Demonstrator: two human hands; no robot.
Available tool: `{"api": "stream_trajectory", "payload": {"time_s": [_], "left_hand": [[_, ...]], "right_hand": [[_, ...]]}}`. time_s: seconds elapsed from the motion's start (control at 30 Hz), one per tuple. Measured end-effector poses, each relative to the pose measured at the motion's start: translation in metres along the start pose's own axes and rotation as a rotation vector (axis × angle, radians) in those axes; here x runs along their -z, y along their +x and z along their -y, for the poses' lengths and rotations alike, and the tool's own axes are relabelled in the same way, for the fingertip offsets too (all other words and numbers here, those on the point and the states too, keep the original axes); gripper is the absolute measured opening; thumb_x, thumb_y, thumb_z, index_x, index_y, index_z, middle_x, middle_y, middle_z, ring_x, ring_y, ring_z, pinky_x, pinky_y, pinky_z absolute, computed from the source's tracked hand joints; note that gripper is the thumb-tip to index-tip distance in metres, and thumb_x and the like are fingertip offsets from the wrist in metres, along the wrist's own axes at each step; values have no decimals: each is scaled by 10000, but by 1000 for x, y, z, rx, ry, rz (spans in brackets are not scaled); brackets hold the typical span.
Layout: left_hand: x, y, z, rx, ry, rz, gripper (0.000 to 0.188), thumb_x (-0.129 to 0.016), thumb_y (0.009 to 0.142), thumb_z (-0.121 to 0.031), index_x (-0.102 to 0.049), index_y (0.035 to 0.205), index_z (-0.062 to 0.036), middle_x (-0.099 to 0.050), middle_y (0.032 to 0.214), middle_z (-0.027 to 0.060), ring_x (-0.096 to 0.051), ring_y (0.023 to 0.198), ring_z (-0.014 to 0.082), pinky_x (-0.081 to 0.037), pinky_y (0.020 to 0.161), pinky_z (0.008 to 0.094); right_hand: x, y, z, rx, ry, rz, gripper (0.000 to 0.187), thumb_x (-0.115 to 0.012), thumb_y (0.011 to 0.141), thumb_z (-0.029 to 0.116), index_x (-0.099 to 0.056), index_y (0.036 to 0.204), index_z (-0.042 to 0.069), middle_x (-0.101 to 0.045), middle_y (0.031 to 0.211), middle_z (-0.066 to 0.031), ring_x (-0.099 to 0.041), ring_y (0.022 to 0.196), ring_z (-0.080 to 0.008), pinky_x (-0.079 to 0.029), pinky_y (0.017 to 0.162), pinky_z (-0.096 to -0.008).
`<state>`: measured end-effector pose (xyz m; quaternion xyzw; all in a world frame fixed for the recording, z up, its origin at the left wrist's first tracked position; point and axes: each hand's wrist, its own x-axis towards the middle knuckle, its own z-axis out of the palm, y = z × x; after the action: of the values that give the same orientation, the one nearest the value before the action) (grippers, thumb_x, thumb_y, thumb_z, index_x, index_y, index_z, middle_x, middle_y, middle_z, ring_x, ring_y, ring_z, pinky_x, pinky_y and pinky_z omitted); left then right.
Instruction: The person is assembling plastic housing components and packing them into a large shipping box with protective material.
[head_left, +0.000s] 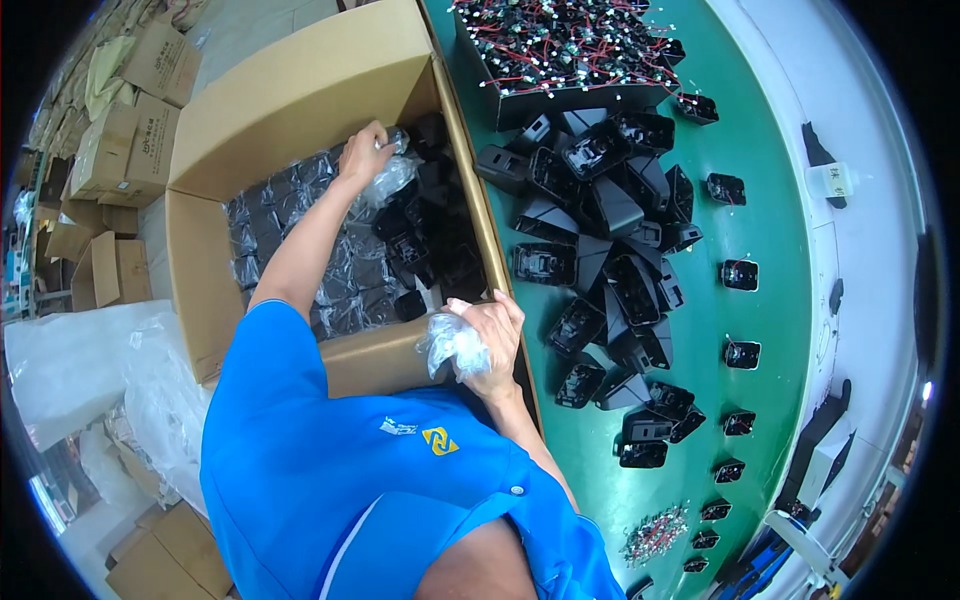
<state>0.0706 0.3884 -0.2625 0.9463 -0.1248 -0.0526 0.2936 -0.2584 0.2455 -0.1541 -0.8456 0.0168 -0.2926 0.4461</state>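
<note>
My left hand point(365, 155) reaches deep into a large cardboard box point(300, 80), with its fingers closed on a clear plastic bag point(396, 178). Whether a part is inside that bag is hard to tell. Below and beside it, black plastic housings point(290, 205) in clear wrapping lie in packed rows. Unwrapped black housings point(405, 250) fill the shaded right side of the box. At the box's near right corner, my right hand point(488, 345) is closed round a crumpled clear plastic bag point(453, 347), its fingers by the cardboard edge.
On the green table point(690, 300) to the right lies a heap of black housings point(610, 210). A black bin point(570, 100) of red-and-black wired parts stands behind it. Single housings point(740, 275) form a line along the far right. Cartons point(130, 150) and plastic sheeting point(90, 360) lie left.
</note>
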Motion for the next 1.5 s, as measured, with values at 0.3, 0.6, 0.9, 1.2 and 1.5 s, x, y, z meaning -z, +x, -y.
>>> {"api": "stream_trajectory", "payload": {"time_s": [0.3, 0.6, 0.9, 1.2, 1.5], "left_hand": [[-30, 50, -5, -292, 649, 237, 202, -658, 856, -182, -716, 831, 10, -729, 828, 166, -701, 838, 405, -548, 771, 476], [42, -5, -58, -109, -203, -34, 290, -661, 910, -252, -704, 851, 28, -721, 815, 130, -676, 752, 307, -532, 731, 406], [100, -60, -116, -329, -362, 24, 236, -675, 935, -230, -685, 884, 0, -691, 826, 74, -595, 690, 196, -486, 703, 316], [103, -175, -152, -619, -728, 379, 134, -697, 925, -144, -664, 856, -33, -626, 827, 49, -554, 713, 170, -449, 679, 285], [120, -173, -126, -595, -1039, 474, 166, -600, 976, -190, -667, 1026, -47, -601, 1146, 103, -584, 1022, 203, -487, 881, 329]], "right_hand": [[-1, -3, 1, -7, 8, 11, 400, -763, 701, 52, -710, 1096, 77, -701, 918, -6, -617, 791, -164, -378, 1083, -397], [1, -1, 2, -6, 16, 12, 400, -760, 715, 59, -705, 1111, 73, -695, 903, -13, -610, 795, -165, -375, 1081, -397], [12, -2, 2, -69, 220, -32, 482, -771, 769, 89, -643, 1232, 38, -659, 1148, -110, -608, 903, -205, -408, 1051, -414], [0, 42, 31, -144, 38, 32, 809, -841, 762, 239, -444, 1437, 37, -516, 1351, -157, -566, 1155, -287, -479, 988, -385], [-12, 24, 23, -657, 721, -72, 653, -775, 794, 193, -488, 1359, 38, -539, 1325, -146, -579, 1151, -281, -473, 991, -393]]}}
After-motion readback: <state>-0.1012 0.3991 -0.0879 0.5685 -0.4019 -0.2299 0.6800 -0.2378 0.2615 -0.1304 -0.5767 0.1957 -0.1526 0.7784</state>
